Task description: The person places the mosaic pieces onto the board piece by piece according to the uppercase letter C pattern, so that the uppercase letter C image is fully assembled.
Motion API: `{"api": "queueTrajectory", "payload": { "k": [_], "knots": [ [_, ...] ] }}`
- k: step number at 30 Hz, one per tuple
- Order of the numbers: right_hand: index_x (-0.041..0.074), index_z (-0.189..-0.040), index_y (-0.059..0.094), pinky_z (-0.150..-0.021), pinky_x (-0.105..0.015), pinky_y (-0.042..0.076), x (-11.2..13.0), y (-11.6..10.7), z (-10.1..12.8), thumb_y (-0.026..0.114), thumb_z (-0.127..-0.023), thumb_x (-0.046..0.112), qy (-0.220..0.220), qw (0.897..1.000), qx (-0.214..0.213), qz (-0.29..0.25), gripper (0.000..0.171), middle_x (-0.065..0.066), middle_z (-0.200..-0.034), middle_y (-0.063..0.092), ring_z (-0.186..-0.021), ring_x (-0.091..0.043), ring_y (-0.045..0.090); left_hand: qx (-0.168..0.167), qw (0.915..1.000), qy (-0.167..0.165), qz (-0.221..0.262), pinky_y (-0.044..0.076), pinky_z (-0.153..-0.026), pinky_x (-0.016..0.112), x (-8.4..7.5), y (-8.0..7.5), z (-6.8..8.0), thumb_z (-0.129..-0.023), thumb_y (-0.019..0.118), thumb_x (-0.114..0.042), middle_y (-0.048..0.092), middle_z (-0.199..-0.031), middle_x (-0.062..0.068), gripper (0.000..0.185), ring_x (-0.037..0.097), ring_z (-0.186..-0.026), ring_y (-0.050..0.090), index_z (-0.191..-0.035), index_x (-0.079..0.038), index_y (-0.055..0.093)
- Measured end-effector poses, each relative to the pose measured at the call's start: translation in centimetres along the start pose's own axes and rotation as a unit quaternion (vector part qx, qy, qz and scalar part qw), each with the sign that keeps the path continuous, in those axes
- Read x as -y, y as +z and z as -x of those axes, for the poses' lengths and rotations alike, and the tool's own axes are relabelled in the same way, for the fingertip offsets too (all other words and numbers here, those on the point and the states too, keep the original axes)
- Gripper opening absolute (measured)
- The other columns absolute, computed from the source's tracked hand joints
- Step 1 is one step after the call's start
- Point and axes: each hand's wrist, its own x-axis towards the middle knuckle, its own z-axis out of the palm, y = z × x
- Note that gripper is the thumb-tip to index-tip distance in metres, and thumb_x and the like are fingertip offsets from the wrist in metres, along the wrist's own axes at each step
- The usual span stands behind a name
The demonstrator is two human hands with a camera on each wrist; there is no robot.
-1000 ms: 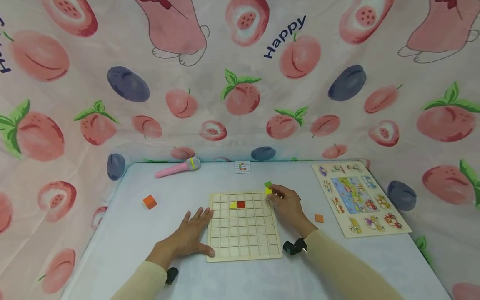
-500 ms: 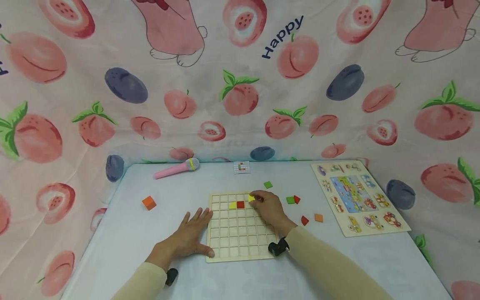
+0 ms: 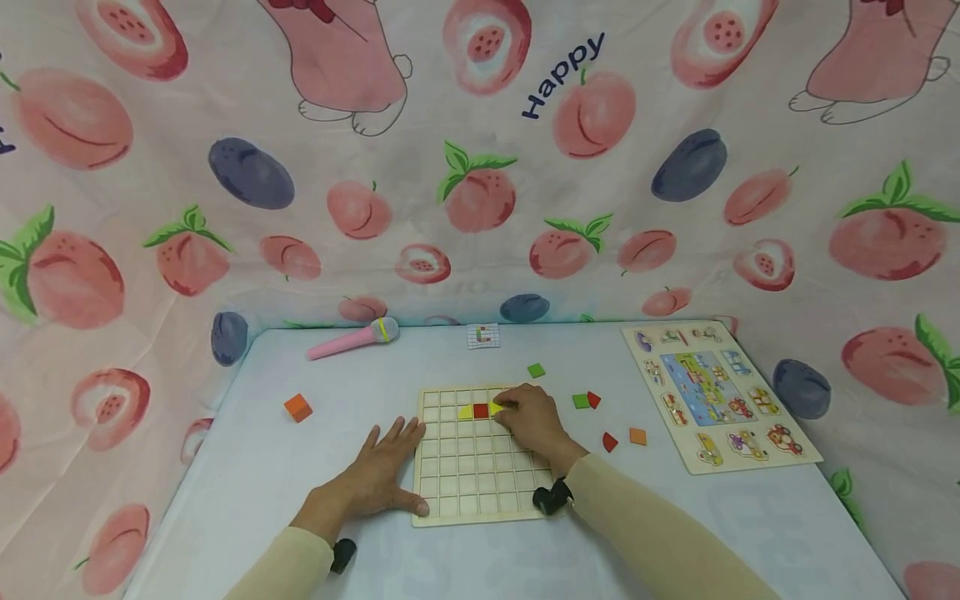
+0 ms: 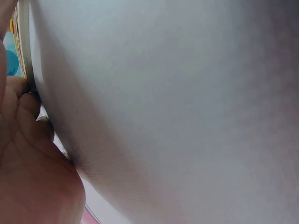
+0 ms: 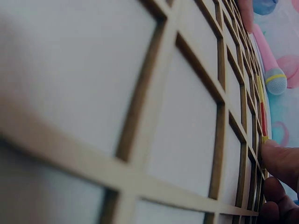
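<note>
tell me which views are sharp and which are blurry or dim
Head view: evenly lit and sharp, though wide-angle bends the table edges. Left wrist view: nearly all blurred table surface, palm out of focus. Right wrist view: near grid board soft and dim, far toy microphone clearer.

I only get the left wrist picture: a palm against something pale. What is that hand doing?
Observer: The left hand lies flat on the table, fingers against the wooden grid board.
Operator: And the other hand?
Observer: The right hand pinches a yellow piece on the board, beside a red square.
Operator: Any spare pieces?
Observer: Yes, an orange cube sits on the table to the left of the board.
</note>
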Motion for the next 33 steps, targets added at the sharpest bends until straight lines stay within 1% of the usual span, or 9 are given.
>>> {"api": "queueTrajectory", "payload": {
  "k": [5, 11, 17, 24, 31, 33],
  "knots": [
    [0.013, -0.114, 0.081, -0.109, -0.056, 0.045, 0.06, -0.07, 0.07, 0.079, -0.094, 0.018, -0.003, 1.000, 0.000, -0.003, 0.021, -0.006, -0.115, 0.076, -0.119, -0.032, 0.064, 0.000, 1.0000, 0.000, -0.002, -0.006, -0.134, 0.056, -0.13, -0.07, 0.04, -0.065, 0.094, -0.059, 0.019, -0.177, 0.009, 0.134, 0.031, -0.166, 0.005, -0.168, -0.009, 0.025],
    [0.012, -0.112, 0.081, -0.109, -0.053, 0.047, 0.06, -0.07, 0.26, 0.078, -0.094, 0.017, 0.000, 1.000, -0.004, 0.002, 0.019, -0.006, -0.113, 0.075, -0.116, -0.031, 0.064, 0.003, 1.0000, -0.002, -0.004, -0.006, -0.134, 0.056, -0.21, -0.07, 0.06, -0.065, 0.093, -0.060, 0.019, -0.177, 0.009, 0.133, 0.031, -0.166, 0.006, -0.168, -0.009, 0.025],
    [0.012, -0.111, 0.081, -0.110, -0.053, 0.046, 0.16, 0.00, 0.38, 0.079, -0.093, 0.016, 0.001, 1.000, -0.004, 0.001, 0.019, -0.006, -0.113, 0.075, -0.117, -0.032, 0.064, 0.002, 0.9999, -0.003, -0.010, -0.005, -0.135, 0.056, 0.03, 0.10, -0.12, -0.065, 0.093, -0.061, 0.018, -0.177, 0.008, 0.134, 0.030, -0.166, 0.005, -0.169, -0.010, 0.024],
    [0.014, -0.111, 0.081, -0.109, -0.054, 0.045, 0.00, 0.08, 0.29, 0.080, -0.092, 0.018, 0.001, 1.000, -0.010, -0.001, 0.019, -0.006, -0.113, 0.076, -0.116, -0.032, 0.064, 0.000, 1.0000, 0.006, -0.004, -0.004, -0.134, 0.057, 0.25, 0.15, -0.12, -0.065, 0.093, -0.061, 0.018, -0.177, 0.009, 0.135, 0.032, -0.166, 0.006, -0.169, -0.009, 0.024],
    [0.015, -0.114, 0.079, -0.109, -0.055, 0.045, -0.31, 0.24, 0.21, 0.082, -0.091, 0.020, 0.009, 1.000, -0.014, -0.021, 0.024, -0.004, -0.115, 0.075, -0.116, -0.030, 0.063, 0.005, 1.0000, 0.002, -0.001, -0.005, -0.134, 0.056, 0.25, 0.05, -0.15, -0.065, 0.093, -0.061, 0.017, -0.177, 0.009, 0.136, 0.031, -0.166, 0.004, -0.169, -0.010, 0.023],
    [0.015, -0.115, 0.078, -0.107, -0.053, 0.047, -0.35, 0.26, 0.21, 0.082, -0.090, 0.020, 0.012, 0.999, -0.016, -0.031, 0.026, -0.003, -0.113, 0.075, -0.113, -0.028, 0.064, 0.005, 1.0000, 0.001, -0.001, -0.004, -0.134, 0.057, 0.30, 0.12, -0.21, -0.065, 0.093, -0.061, 0.017, -0.177, 0.009, 0.136, 0.032, -0.166, 0.005, -0.169, -0.009, 0.023]
  ]
}}
